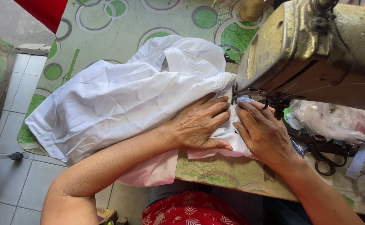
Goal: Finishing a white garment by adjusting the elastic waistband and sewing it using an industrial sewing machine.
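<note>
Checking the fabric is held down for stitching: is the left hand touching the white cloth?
Touching. The head view shows the left hand pressed flat on the white cloth, fingers spread beside the sewing machine needle.

Two hands: left hand (199, 124) and right hand (264, 134). One white cloth (120, 100), one sewing machine (315, 50). One pair of scissors (322, 155), one plastic bag (336, 121), one thread spool (252, 9).

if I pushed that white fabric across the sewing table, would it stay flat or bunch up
The white fabric would probably bunch: it already lies in soft folds and wrinkles. It looks thin and floppy, drooping over the table edge. Both the left hand and right hand press it flat, suggesting it shifts easily.
</note>
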